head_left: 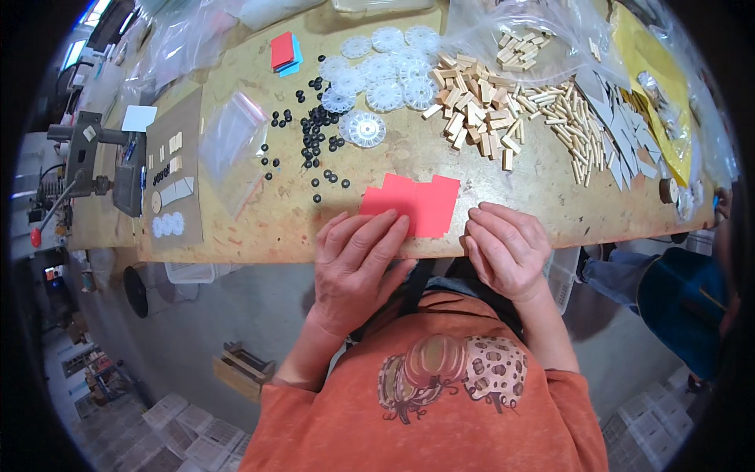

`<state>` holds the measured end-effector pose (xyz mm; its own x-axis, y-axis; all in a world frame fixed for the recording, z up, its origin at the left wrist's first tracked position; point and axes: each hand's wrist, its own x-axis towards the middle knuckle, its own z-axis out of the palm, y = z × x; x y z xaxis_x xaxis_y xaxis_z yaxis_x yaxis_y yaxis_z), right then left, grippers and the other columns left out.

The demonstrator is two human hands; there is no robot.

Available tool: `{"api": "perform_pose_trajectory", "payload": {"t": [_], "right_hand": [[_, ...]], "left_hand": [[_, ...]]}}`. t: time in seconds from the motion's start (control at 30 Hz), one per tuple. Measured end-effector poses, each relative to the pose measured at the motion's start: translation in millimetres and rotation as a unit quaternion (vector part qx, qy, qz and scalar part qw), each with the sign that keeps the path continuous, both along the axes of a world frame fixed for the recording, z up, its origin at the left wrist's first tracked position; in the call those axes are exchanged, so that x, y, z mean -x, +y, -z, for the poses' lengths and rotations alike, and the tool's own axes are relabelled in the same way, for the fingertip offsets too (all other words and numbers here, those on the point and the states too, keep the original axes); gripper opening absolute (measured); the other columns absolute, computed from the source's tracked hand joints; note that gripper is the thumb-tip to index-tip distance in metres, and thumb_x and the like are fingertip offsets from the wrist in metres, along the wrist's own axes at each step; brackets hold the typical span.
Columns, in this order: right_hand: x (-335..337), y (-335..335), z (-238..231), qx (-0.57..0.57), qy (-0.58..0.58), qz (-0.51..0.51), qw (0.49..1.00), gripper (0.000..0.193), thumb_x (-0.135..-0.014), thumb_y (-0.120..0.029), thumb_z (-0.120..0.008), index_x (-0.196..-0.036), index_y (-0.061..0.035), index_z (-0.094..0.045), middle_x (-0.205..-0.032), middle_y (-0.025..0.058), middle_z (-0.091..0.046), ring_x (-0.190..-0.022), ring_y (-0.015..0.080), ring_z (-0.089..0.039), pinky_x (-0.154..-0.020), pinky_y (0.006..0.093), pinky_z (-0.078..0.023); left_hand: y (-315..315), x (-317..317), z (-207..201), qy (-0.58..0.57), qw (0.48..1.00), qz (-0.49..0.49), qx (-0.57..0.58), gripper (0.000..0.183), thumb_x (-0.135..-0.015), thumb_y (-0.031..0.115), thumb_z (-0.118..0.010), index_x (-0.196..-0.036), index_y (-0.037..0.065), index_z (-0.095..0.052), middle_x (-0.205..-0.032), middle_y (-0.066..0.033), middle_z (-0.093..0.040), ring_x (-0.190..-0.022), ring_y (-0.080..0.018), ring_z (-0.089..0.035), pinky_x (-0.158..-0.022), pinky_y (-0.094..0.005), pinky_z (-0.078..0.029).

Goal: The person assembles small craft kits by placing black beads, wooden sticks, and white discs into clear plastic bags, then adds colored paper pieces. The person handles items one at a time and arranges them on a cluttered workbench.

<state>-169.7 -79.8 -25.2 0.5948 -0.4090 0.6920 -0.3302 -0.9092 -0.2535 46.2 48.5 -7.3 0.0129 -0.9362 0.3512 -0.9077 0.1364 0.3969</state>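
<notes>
Several flat red cards [433, 206] lie overlapped, fanned in steps along the top, near the table's front edge. On their left part rest the stretched fingertips of my left hand [354, 256], its thumb apart below the table edge; the hand covers the lower left of the cards. Just right of them, with a small gap, is my right hand [510, 250]. Its fingers are curled and pressed together toward the thumb; whatever may be between them is hidden.
Beyond the cards are black beads [318, 134], clear plastic discs [385, 93], wooden blocks [480, 106], short dowels [578, 130] and grey pieces [625, 138]. Red and blue cards [283, 53], plastic bags [234, 138] and a sample board [182, 110] lie left. A person [680, 303] is at right.
</notes>
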Motion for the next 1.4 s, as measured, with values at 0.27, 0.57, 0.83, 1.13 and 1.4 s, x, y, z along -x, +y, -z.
{"api": "perform_pose_trajectory", "payload": {"t": [0.27,0.57,0.83,1.13,1.4], "right_hand": [[-3.1,7.4,-23.1,-0.082,0.108,0.035,0.99,0.039,-0.086,-0.028,-0.075,-0.122,-0.0151,-0.072,-0.132,0.0061,-0.065,-0.123,0.026,-0.059,-0.103,0.0415,-0.043],[-2.7,15.5,-17.8,-0.07,0.236,-0.001,0.969,0.055,-0.088,-0.048,-0.066,-0.135,-0.0188,-0.065,-0.145,0.0018,-0.057,-0.139,0.0283,-0.047,-0.118,0.0529,-0.029],[3.7,19.5,-15.2,-0.059,0.216,-0.01,0.974,0.054,-0.088,-0.042,-0.068,-0.135,-0.0167,-0.064,-0.145,0.0057,-0.057,-0.135,0.0282,-0.051,-0.116,0.0521,-0.032],[-2.3,25.7,-15.1,-0.116,0.206,0.063,0.97,0.059,-0.092,-0.04,-0.067,-0.141,-0.0088,-0.058,-0.149,0.007,-0.054,-0.14,0.0296,-0.045,-0.119,0.0518,-0.025],[3.6,24.2,-10.7,-0.11,0.186,0.043,0.976,0.061,-0.088,-0.039,-0.071,-0.139,-0.0081,-0.059,-0.144,0.0072,-0.058,-0.135,0.0284,-0.051,-0.119,0.0512,-0.028]], "left_hand": [[-0.5,0.0,-6.1,-0.045,0.998,-0.009,-0.036,0.062,-0.085,0.038,-0.076,-0.138,0.01,-0.062,-0.147,-0.0082,-0.054,-0.137,-0.0312,-0.046,-0.114,-0.0491,-0.033],[5.0,2.3,-1.0,-0.055,0.995,-0.066,-0.059,0.067,-0.085,0.035,-0.074,-0.145,0.011,-0.056,-0.155,-0.012,-0.047,-0.147,-0.0354,-0.035,-0.119,-0.0516,-0.025],[5.8,1.6,-0.3,-0.036,0.999,-0.022,-0.005,0.059,-0.083,0.032,-0.076,-0.138,0.013,-0.063,-0.151,-0.01,-0.051,-0.145,-0.0338,-0.038,-0.12,-0.0524,-0.025],[-4.8,30.6,13.4,-0.02,0.998,0.034,0.043,0.049,-0.074,0.027,-0.082,-0.121,0.016,-0.073,-0.123,0.005,-0.065,-0.119,-0.0188,-0.054,-0.116,-0.046,-0.032],[-12.5,28.8,0.0,-0.006,0.999,-0.007,0.035,0.043,-0.069,0.021,-0.085,-0.111,0.015,-0.075,-0.106,0.0042,-0.063,-0.104,-0.0203,-0.054,-0.101,-0.0418,-0.039]]}}
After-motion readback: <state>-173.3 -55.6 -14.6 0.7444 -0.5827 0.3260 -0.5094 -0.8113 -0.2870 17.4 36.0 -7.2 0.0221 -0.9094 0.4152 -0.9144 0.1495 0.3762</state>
